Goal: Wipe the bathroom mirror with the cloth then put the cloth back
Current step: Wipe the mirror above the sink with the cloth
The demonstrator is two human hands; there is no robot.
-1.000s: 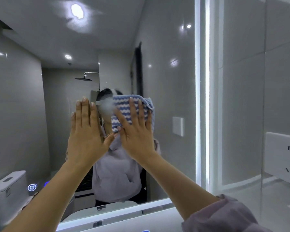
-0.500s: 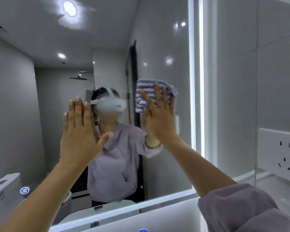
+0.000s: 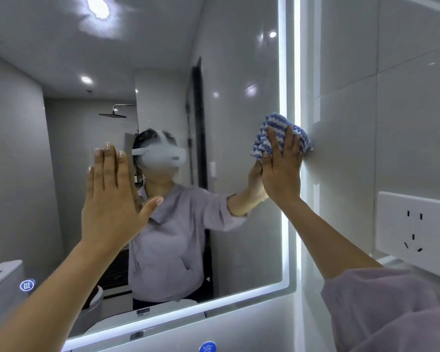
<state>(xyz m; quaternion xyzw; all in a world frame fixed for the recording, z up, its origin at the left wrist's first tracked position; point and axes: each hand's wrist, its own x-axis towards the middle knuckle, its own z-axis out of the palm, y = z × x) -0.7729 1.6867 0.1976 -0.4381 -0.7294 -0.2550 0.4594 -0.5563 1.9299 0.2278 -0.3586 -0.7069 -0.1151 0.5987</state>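
Note:
The bathroom mirror (image 3: 239, 72) fills the wall ahead, framed by a lit white strip along its right and lower edges. My right hand (image 3: 281, 168) lies flat, fingers up, pressing a blue-and-white wavy-striped cloth (image 3: 272, 128) against the mirror's right lit edge; the cloth bunches out above and to the right of my fingers. My left hand (image 3: 112, 196) is flat on the glass left of centre, fingers together, thumb out, holding nothing. The mirror reflects a person in a lilac top.
A white wall socket (image 3: 414, 229) sticks out of the tiled wall (image 3: 404, 123) right of the mirror, below my right hand. A small round blue button (image 3: 207, 347) sits under the mirror's lower edge. The reflection shows a toilet (image 3: 3, 280) and a shower head (image 3: 112, 114).
My right hand has slid the cloth rightward across the glass, from in front of the reflected head to the mirror's lit right edge. My left hand stayed flat on the glass.

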